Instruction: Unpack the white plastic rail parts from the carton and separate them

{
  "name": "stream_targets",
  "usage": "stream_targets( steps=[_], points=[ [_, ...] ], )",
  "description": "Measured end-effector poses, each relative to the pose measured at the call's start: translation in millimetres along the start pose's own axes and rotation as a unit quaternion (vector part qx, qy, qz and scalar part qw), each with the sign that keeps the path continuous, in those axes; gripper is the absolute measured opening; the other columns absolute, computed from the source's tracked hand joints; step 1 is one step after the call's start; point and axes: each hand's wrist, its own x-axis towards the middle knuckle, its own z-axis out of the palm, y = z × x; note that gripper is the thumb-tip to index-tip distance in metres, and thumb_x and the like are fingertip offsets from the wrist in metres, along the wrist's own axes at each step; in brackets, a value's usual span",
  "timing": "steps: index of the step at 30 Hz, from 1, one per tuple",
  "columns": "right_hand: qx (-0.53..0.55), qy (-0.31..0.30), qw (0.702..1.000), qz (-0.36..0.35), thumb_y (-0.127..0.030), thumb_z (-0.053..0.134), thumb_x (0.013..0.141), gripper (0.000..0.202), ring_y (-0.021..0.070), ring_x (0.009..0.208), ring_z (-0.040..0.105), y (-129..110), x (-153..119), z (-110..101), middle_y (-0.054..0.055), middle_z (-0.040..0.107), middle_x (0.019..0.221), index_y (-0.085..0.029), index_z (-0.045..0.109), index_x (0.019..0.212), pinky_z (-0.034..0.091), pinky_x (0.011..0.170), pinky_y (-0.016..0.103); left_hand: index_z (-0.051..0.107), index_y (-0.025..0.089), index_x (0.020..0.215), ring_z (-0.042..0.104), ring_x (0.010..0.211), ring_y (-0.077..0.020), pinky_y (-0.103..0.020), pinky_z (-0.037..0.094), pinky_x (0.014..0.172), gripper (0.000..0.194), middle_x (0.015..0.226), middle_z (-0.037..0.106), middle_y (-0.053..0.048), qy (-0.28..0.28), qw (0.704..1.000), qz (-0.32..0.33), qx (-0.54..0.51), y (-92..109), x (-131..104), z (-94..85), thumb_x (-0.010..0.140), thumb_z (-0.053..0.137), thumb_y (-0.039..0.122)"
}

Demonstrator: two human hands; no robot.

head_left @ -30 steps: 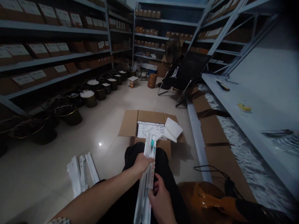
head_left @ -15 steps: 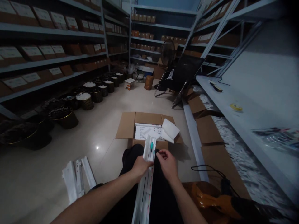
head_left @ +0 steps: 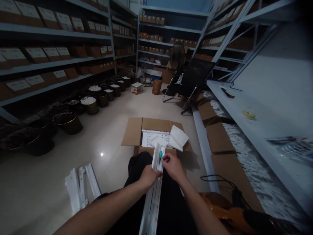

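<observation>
A long white rail that looks like a drawer slide [head_left: 152, 199] runs from my lap toward the open box. My left hand [head_left: 149, 176] is closed around it a little below its far end, thumb on top. A teal piece [head_left: 160, 155] sits inside the channel near that end. My right hand [head_left: 173, 165] is at the right edge of the slide, its thumb and forefinger pinched right beside the teal piece. Whatever lies between those fingertips is too small to make out.
An open cardboard box [head_left: 132, 132] with white pieces stands ahead on the floor. More white rails [head_left: 79, 187] lie at left. An orange-and-black tool [head_left: 227, 212] is at lower right, beside cardboard flaps [head_left: 221, 138]. Shelves and several bins [head_left: 90, 106] line the left.
My right hand has moved slightly up and left, its fingers closing into a pinch against the slide's edge by the teal piece. My left hand keeps its hold.
</observation>
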Motion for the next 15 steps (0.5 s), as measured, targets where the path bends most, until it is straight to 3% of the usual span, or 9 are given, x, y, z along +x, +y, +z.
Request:
stream_targets(
  steps=[4,15],
  points=[
    [-0.021,0.0,1.0,-0.001,-0.018,0.056,0.063,0.01,0.0145,0.061,0.057,-0.8,4.7,0.4,0.0,0.063,0.064,-0.019,0.063,0.071,0.038,0.058,0.024,0.066,0.013,0.083,0.061,0.066,-0.0187,-0.024,0.044,0.059,0.016,0.067,0.065,-0.004,-0.005,0.998,0.044,0.035,-4.7,3.3,-0.3,0.068,0.066,0.019],
    [-0.019,0.008,1.0,-0.008,-0.024,0.056,0.068,0.013,0.0163,0.064,0.059,5.0,7.3,5.3,0.002,0.065,0.069,-0.019,0.065,0.076,0.041,0.06,0.026,0.066,0.012,0.078,0.058,0.061,-0.0167,-0.022,0.042,0.055,0.02,0.063,0.063,-0.003,-0.003,0.998,0.041,0.041,-2.4,0.1,-0.9,0.068,0.069,0.028]
  ],
)
